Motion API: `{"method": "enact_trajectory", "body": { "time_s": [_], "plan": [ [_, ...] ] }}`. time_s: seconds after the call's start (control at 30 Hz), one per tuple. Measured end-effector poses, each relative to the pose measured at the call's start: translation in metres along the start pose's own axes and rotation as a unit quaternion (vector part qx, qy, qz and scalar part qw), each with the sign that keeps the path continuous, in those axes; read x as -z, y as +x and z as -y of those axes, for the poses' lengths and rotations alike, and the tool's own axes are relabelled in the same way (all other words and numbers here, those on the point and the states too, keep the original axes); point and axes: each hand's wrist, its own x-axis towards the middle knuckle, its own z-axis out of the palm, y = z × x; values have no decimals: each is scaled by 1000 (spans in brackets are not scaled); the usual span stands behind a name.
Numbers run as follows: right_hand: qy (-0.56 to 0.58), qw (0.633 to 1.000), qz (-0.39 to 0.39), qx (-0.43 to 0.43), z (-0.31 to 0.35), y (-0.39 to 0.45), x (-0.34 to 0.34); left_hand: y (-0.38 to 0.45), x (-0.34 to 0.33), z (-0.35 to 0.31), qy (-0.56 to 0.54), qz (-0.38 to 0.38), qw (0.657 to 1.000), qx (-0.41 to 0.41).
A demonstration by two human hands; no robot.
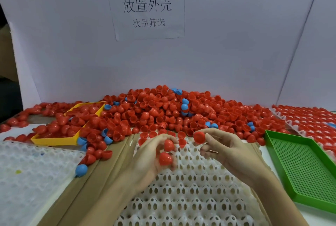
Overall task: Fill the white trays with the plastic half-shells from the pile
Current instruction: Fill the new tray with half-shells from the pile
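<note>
Mostly the head view shows a big pile (pixel 160 111) of red and a few blue plastic half-shells lying against the white back wall, just beyond the white tray (pixel 190 185) that sits in front of the person on brown cardboard (pixel 101 176). Only the far row of this tray has red shells in it; the other cells are open. The left hand (pixel 156 156) is curled around two red half-shells (pixel 166 153), one at the fingertips and one lower in the palm. The right hand (pixel 223 151) pinches one red half-shell (pixel 199 137) between thumb and forefinger, above the far part of the tray. Another filled tray (pixel 309 122) lies at the far right, behind a green basket (pixel 298 167), and a yellow basket (pixel 60 138) with red shells stands at the left. I judge the shells to be very light, thin, stiff and smooth, so they may slip or jump away; taking them at the rim or around the dome with a soft pinch seems best.
</note>
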Motion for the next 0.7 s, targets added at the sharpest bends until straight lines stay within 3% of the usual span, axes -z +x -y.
{"method": "enact_trajectory", "body": {
  "time_s": [0.1, 0.2, 0.27, 0.33, 0.47, 0.57, 0.7],
  "plan": [
    [-51, 998, 48, -2, -2, 0, -6, -4, -9, 6, 114, 17, 993, -10],
    [-108, 991, 74, 13, -1, -1, -10, -8, -16, 11, 310, 48, 945, -90],
    [-112, 991, 69, 16, 0, -1, -10, -9, -16, 11, 367, 39, 916, -158],
    [-96, 993, 60, 16, 0, -1, -11, -10, -17, 9, 372, 34, 909, -187],
    [-63, 997, 46, -5, -2, 0, -15, -11, -22, 5, 305, 11, 930, -205],
    [-53, 992, 111, -3, 2, -3, -23, -10, -30, 5, 312, 52, 928, -200],
    [-74, 995, 58, 21, 8, -5, -29, -10, -39, 5, 318, 89, 928, -172]
  ]
}}
